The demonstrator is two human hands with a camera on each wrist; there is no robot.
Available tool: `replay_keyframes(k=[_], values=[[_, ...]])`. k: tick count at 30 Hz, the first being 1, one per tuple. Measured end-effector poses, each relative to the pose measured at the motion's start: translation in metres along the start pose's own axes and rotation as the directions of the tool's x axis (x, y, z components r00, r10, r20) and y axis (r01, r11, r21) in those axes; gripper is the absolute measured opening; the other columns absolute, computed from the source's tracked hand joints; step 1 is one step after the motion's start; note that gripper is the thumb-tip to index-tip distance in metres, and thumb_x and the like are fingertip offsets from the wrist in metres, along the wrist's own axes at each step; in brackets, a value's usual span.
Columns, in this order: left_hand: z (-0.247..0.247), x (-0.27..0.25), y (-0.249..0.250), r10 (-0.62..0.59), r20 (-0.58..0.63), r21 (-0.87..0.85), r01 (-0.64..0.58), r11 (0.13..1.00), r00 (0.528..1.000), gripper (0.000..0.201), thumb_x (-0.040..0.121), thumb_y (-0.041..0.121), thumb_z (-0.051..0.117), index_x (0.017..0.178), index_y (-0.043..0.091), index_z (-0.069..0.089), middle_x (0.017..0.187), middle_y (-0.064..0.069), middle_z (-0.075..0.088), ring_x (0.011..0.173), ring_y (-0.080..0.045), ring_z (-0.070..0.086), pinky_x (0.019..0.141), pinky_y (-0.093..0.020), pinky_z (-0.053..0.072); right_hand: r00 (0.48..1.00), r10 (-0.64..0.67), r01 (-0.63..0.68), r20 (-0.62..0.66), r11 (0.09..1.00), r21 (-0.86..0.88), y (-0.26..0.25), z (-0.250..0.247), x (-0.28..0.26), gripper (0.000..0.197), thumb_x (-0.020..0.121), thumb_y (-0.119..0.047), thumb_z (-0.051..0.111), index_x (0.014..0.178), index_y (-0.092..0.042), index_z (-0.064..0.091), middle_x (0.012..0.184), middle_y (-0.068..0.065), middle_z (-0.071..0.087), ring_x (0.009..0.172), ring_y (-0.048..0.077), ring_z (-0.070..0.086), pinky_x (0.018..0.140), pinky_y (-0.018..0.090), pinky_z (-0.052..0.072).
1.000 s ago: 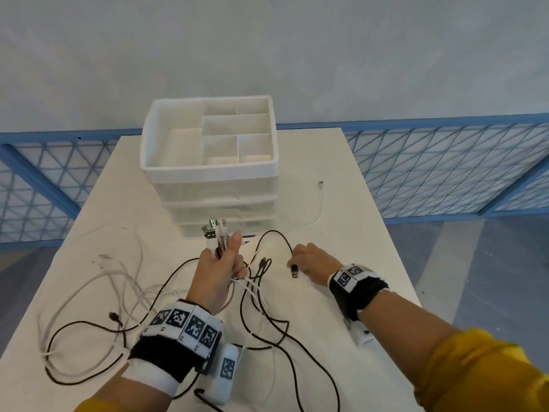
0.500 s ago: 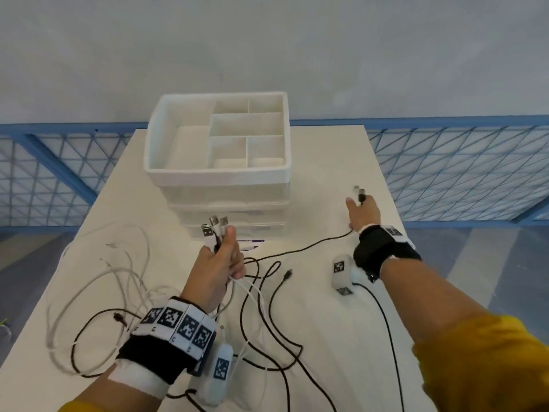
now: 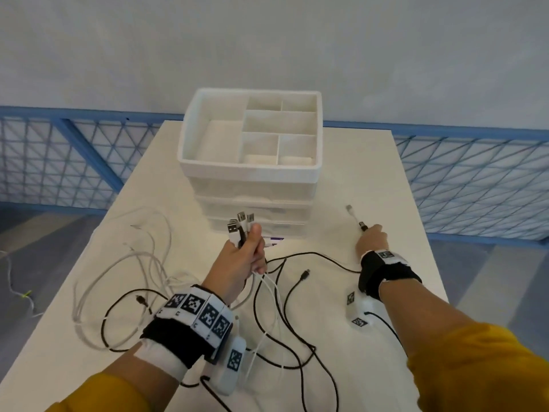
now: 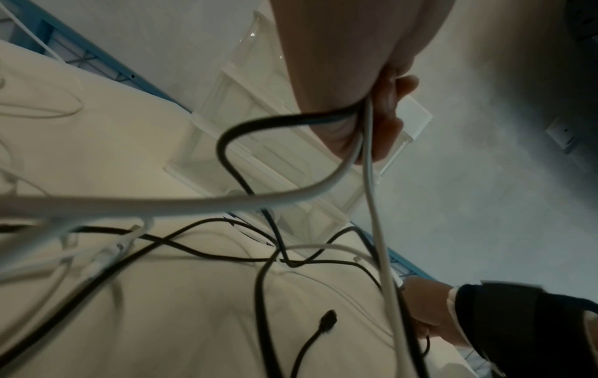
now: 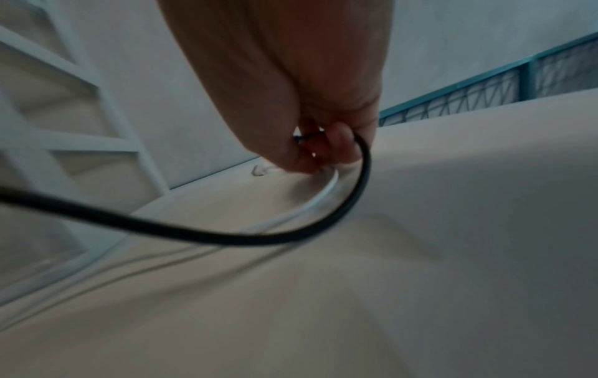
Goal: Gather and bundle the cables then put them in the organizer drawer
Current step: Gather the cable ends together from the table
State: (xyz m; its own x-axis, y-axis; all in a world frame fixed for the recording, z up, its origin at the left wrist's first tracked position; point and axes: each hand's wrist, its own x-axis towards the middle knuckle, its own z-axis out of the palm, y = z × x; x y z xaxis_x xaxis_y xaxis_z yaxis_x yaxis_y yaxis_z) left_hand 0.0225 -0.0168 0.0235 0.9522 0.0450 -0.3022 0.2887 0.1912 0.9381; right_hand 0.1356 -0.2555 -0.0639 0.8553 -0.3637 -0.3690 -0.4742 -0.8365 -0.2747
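Left hand [image 3: 246, 257] is raised over the middle of the bench [image 3: 371, 179], fist curled round a bunch of cable ends, the USB plugs [image 3: 240, 223] sticking up out of the top of the fist just in front of the organizer [image 3: 252, 171]. The rest of the cables [image 3: 279, 322], black and white, trail down from the fist and lie in loose loops over the near half of the bench. Right hand [image 3: 372, 239] is reached out to the right of the organizer, arm nearly straight, fingers pinching a black cable [image 5: 226, 236] by its plug end. A white cable end [image 3: 352, 213] lies on the bench just beyond the fingertips, its long axis running away from the hand toward the far edge. In the right wrist view a white cord curves under the fingers and looks to be touching them, but it's blurred, can't tell if it's gripped yet. So that loose end is the right hand's to take; the left is well apart from it and already full. Likely step: grab the white end with the black one, carry both across to the left fist. Organizer drawers look closed, no cable in them, bundling not yet done.
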Motion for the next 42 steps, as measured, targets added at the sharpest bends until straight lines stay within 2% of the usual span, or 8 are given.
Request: replay_keyframes(k=[5, 11, 17, 24, 28, 31, 34, 42], values=[[0.001, 0.000, -0.003, -0.004, 0.021, -0.029, 0.005, 1.000, 1.000, 0.043, 0.087, 0.046, 0.044, 0.053, 0.019, 0.041, 0.044, 0.010, 0.028, 0.044, -0.010, 0.026, 0.050, -0.023, 0.033, 0.992, -0.065, 0.031, 0.111, 0.957, 0.287, 0.009, -0.007, -0.042, 0.029, 0.094, -0.008, 0.038, 0.111, 0.006, 0.056, 0.109, 0.025, 0.059, 0.108, 0.037, 0.056, 0.081, 0.036, 0.042], [0.004, -0.010, 0.000, 0.022, 0.086, -0.049, -0.017, 0.999, 0.996, 0.035, 0.088, 0.042, 0.044, 0.070, 0.016, 0.059, 0.046, 0.009, 0.025, 0.044, -0.009, 0.024, 0.050, -0.021, 0.033, 0.900, -0.435, 0.263, -0.034, 0.477, 0.839, 0.007, -0.050, -0.135, 0.028, 0.092, 0.001, 0.035, 0.076, -0.014, 0.053, 0.066, 0.004, 0.049, 0.057, 0.014, 0.046, 0.059, 0.021, 0.038], [0.021, -0.025, 0.013, 0.114, 0.153, -0.026, -0.112, 0.993, 0.982, 0.036, 0.075, 0.049, 0.055, 0.093, 0.019, 0.063, 0.043, 0.012, 0.029, 0.042, -0.007, 0.027, 0.048, -0.020, 0.032, 0.652, -0.737, 0.514, 0.178, 0.602, 0.611, -0.017, -0.052, -0.188, 0.028, 0.092, -0.005, 0.045, 0.081, -0.025, 0.061, 0.057, -0.016, 0.052, 0.053, -0.004, 0.044, 0.057, 0.009, 0.033], [0.011, -0.043, 0.008, 0.180, 0.115, 0.157, -0.196, 0.968, 0.977, 0.030, 0.094, 0.037, 0.039, 0.084, 0.017, 0.059, 0.056, 0.011, 0.048, 0.045, 0.000, 0.047, 0.050, -0.007, 0.038, 0.806, -0.575, 0.365, -0.140, 0.296, 0.883, -0.047, -0.040, -0.215, 0.029, 0.099, -0.020, 0.037, 0.104, -0.036, 0.060, 0.094, -0.001, 0.066, 0.087, 0.000, 0.067, 0.083, 0.024, 0.052], [0.012, -0.051, 0.000, 0.068, 0.080, 0.174, -0.081, 0.981, 0.995, 0.036, 0.094, 0.043, 0.033, 0.114, 0.018, 0.050, 0.081, 0.014, 0.053, 0.071, 0.011, 0.051, 0.054, 0.005, 0.036, 0.761, -0.645, 0.394, -0.072, 0.371, 0.841, -0.072, -0.020, -0.232, 0.032, 0.098, -0.041, 0.031, 0.117, -0.066, 0.037, 0.127, 0.001, 0.062, 0.116, 0.012, 0.059, 0.103, 0.036, 0.045], [0.000, -0.039, -0.008, 0.126, -0.041, 0.178, -0.117, 0.977, 0.991, 0.060, 0.078, 0.063, 0.044, 0.116, 0.016, 0.046, 0.102, -0.004, 0.063, 0.088, -0.011, 0.064, 0.075, -0.024, 0.054, 0.728, -0.685, 0.386, 0.023, 0.438, 0.812, -0.076, -0.016, -0.237, 0.037, 0.096, -0.047, 0.025, 0.132, -0.052, 0.032, 0.131, -0.002, 0.060, 0.119, 0.010, 0.057, 0.106, 0.035, 0.043], [-0.013, -0.036, -0.010, 0.048, -0.008, 0.133, -0.046, 0.990, 0.999, 0.069, 0.073, 0.057, 0.051, 0.116, 0.002, 0.047, 0.090, -0.011, 0.063, 0.064, -0.008, 0.065, 0.054, -0.020, 0.053, 0.676, -0.718, 0.379, 0.162, 0.529, 0.759, -0.080, -0.015, -0.242, 0.036, 0.096, -0.046, 0.029, 0.131, -0.043, 0.031, 0.110, -0.010, 0.063, 0.089, -0.008, 0.063, 0.079, 0.013, 0.051], [-0.072, -0.054, 0.002, -0.073, 0.105, 0.268, 0.043, 0.962, 0.992, 0.031, 0.081, 0.044, 0.060, 0.105, 0.023, 0.062, 0.105, 0.001, 0.064, 0.092, -0.012, 0.059, 0.081, -0.026, 0.043, 0.563, -0.772, 0.633, 0.294, 0.632, 0.446, -0.095, -0.028, -0.218, 0.025, 0.092, -0.023, 0.053, 0.116, -0.018, 0.059, 0.069, -0.011, 0.051, 0.053, -0.002, 0.050, 0.055, 0.014, 0.041]])
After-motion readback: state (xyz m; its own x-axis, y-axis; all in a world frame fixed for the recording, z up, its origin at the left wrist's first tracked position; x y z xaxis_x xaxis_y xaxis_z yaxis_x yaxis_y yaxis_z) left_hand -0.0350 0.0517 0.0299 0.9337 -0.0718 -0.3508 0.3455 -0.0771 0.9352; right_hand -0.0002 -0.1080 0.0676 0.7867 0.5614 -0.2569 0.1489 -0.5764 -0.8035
